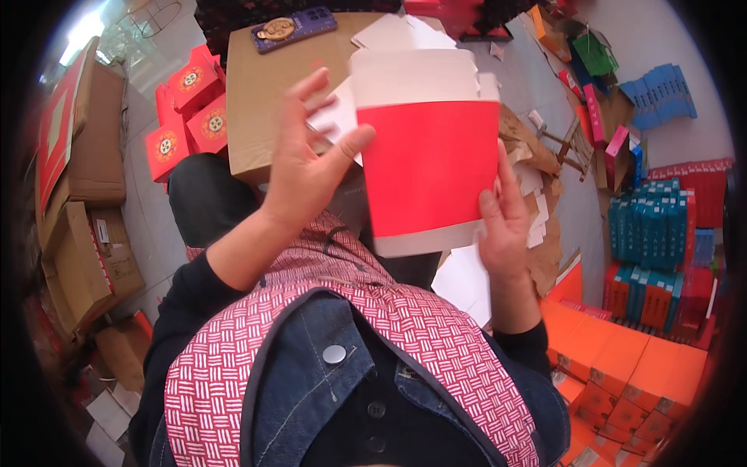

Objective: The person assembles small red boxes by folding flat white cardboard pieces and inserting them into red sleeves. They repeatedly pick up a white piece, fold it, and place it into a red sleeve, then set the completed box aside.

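While a brown cardboard box stands beyond the grip, a red-and-white card piece sits between both hands: the left hand splays its fingers, thumb overlapping the near edge, contact unclear; the right hand clasps the opposite edge. Past the left fingers, a phone lies on the box.

Honestly can't read a single word here, it's all too small or blurry. There's white vertical lettering down the teal boxes, round pale emblems on the red boxes, a white label on the open carton, and light markings on the purple phone by the big cardboard box's far edge.
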A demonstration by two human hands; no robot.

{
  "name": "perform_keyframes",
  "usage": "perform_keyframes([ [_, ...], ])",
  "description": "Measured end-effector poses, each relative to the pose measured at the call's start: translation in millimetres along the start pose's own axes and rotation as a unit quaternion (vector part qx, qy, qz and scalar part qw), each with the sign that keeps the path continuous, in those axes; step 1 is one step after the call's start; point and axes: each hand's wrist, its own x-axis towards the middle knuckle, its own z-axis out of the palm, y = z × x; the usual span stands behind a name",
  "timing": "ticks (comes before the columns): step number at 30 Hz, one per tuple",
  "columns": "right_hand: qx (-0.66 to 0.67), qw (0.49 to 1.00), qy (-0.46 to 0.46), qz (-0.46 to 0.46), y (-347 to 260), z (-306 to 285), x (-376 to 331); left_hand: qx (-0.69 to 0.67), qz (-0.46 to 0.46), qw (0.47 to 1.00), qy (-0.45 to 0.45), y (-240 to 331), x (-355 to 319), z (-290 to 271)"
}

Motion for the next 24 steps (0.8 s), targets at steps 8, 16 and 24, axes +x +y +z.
perform_keyframes([
  [8,0.058,0.985,0.150,0.063,52.3,3.6,-19.6,-0.060,-0.119,0.962,-0.237,-43.6,-26.6,14.1],
  [16,-0.077,0.988,0.130,0.007,86.5,-25.8,-50.5,-0.081,-0.143,0.933,-0.320,-61.9,-18.2,20.8],
  [24,-0.341,0.892,0.176,-0.237,88.1,-25.0,-37.0,-0.019,-0.054,0.953,-0.299,-66.0,-16.6,30.7],
])
